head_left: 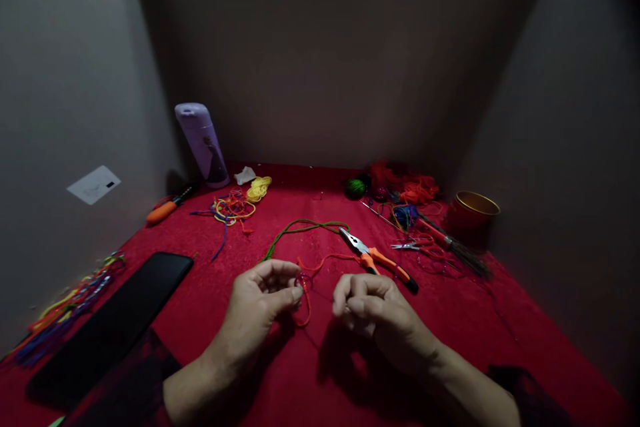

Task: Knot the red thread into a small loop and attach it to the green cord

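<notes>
Left hand [257, 300] has thumb and fingertips pinched on a looped red cord [309, 310], probably so the loop doesn't slip. Right hand [383, 312] sits nearby with fingers curled nearly closed; honestly can't tell if there's anything in there. Pliers [368, 261] lie just beyond, I'd guess parked for easy reach, with a green cord [280, 234] arcing past.

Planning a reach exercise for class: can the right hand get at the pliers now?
Probably yes: the pliers lie just beyond the right hand, handles nearest it, with nothing seen standing between.
</notes>
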`<move>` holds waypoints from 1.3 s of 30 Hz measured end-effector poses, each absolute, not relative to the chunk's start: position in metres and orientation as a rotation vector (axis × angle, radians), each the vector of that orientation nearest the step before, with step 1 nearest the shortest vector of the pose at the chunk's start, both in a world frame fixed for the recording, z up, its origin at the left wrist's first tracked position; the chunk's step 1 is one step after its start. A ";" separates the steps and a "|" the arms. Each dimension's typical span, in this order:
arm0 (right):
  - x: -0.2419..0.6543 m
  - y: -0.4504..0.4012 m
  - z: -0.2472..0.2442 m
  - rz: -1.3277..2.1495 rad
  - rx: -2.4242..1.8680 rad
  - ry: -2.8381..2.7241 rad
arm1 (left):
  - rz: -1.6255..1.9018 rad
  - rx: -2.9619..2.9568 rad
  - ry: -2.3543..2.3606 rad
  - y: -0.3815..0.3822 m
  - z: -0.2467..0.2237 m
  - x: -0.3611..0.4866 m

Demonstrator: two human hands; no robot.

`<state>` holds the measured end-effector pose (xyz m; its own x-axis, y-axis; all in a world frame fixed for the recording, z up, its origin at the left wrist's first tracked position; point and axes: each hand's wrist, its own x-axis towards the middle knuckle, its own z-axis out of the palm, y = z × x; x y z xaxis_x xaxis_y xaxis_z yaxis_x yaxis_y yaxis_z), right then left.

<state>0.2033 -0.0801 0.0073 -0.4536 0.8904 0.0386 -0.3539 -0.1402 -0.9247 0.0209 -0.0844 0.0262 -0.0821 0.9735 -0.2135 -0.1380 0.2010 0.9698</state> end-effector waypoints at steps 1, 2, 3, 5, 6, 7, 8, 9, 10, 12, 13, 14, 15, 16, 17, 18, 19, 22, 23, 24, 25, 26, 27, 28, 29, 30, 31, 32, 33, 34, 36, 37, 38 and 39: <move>0.203 -0.080 0.007 1.781 -0.702 -1.136 | 1.167 0.923 1.269 -0.085 0.026 0.021; 0.202 -0.080 0.006 1.776 -0.741 -1.106 | 1.153 0.932 1.259 -0.086 0.026 0.022; 0.201 -0.080 0.006 1.736 -0.798 -1.102 | 1.136 0.936 1.246 -0.087 0.026 0.022; 0.198 -0.080 0.006 1.624 -0.940 -1.151 | 1.097 0.927 1.220 -0.088 0.025 0.022; 0.197 -0.080 0.006 1.569 -1.008 -1.202 | 1.079 0.917 1.209 -0.088 0.024 0.022; 0.196 -0.080 0.006 1.523 -1.064 -1.261 | 1.067 0.906 1.202 -0.088 0.023 0.022; 0.195 -0.081 0.006 1.498 -1.105 -1.323 | 1.060 0.899 1.196 -0.088 0.022 0.022; 0.195 -0.081 0.006 1.493 -1.132 -1.379 | 1.057 0.897 1.189 -0.088 0.021 0.022; 0.195 -0.082 0.006 1.506 -1.144 -1.420 | 1.056 0.896 1.181 -0.088 0.020 0.022; 0.195 -0.084 0.006 1.575 -1.140 -1.465 | 1.052 0.896 1.165 -0.088 0.018 0.023; 0.195 -0.084 0.006 1.603 -1.141 -1.473 | 1.046 0.897 1.161 -0.088 0.017 0.023; 0.195 -0.085 0.006 1.615 -1.148 -1.477 | 1.039 0.898 1.160 -0.089 0.017 0.023; 0.195 -0.085 0.006 1.607 -1.156 -1.479 | 1.034 0.898 1.161 -0.089 0.017 0.023; 0.195 -0.085 0.006 1.590 -1.161 -1.482 | 1.030 0.900 1.161 -0.089 0.017 0.023; 0.195 -0.085 0.006 1.570 -1.163 -1.484 | 1.027 0.902 1.159 -0.089 0.017 0.023; 0.195 -0.085 0.006 1.561 -1.160 -1.481 | 1.024 0.904 1.156 -0.089 0.016 0.023; 0.196 -0.085 0.005 1.565 -1.153 -1.477 | 1.019 0.906 1.152 -0.089 0.016 0.023; 0.197 -0.084 0.005 1.580 -1.141 -1.457 | 1.002 0.918 1.141 -0.089 0.016 0.023; 0.197 -0.084 0.004 1.576 -1.137 -1.451 | 0.997 0.922 1.137 -0.090 0.015 0.022; 0.197 -0.084 0.004 1.570 -1.134 -1.447 | 0.992 0.925 1.136 -0.090 0.015 0.022; 0.197 -0.084 0.004 1.564 -1.134 -1.444 | 0.989 0.928 1.134 -0.090 0.015 0.022; 0.197 -0.084 0.004 1.560 -1.135 -1.442 | 0.988 0.928 1.135 -0.090 0.014 0.022; 0.197 -0.084 0.004 1.563 -1.135 -1.443 | 0.989 0.927 1.138 -0.090 0.014 0.022; 0.197 -0.084 0.004 1.566 -1.134 -1.445 | 0.992 0.924 1.143 -0.090 0.014 0.022; 0.197 -0.084 0.004 1.568 -1.132 -1.449 | 0.997 0.923 1.148 -0.090 0.014 0.022; 0.197 -0.084 0.004 1.568 -1.127 -1.457 | 1.004 0.921 1.155 -0.089 0.014 0.022; 0.196 -0.084 0.004 1.569 -1.120 -1.466 | 1.013 0.919 1.164 -0.089 0.014 0.022; 0.196 -0.084 0.004 1.576 -1.111 -1.475 | 1.021 0.916 1.175 -0.089 0.014 0.022; 0.196 -0.084 0.004 1.589 -1.104 -1.480 | 1.027 0.917 1.181 -0.089 0.015 0.022; 0.195 -0.084 0.004 1.602 -1.095 -1.482 | 1.033 0.915 1.188 -0.090 0.016 0.022; 0.195 -0.085 0.003 1.627 -1.075 -1.479 | 1.039 0.906 1.194 -0.090 0.018 0.023; 0.195 -0.085 0.003 1.638 -1.062 -1.480 | 1.040 0.901 1.191 -0.090 0.018 0.023; 0.194 -0.085 0.002 1.644 -1.048 -1.483 | 1.038 0.893 1.186 -0.091 0.019 0.023; 0.194 -0.086 0.001 1.646 -1.033 -1.486 | 1.035 0.886 1.178 -0.091 0.019 0.022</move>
<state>0.1939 -0.0856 0.0007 -0.4527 0.8845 -0.1130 0.0220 -0.1156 -0.9931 0.0224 -0.0906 0.0192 0.0691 0.9546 -0.2896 -0.1647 0.2973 0.9405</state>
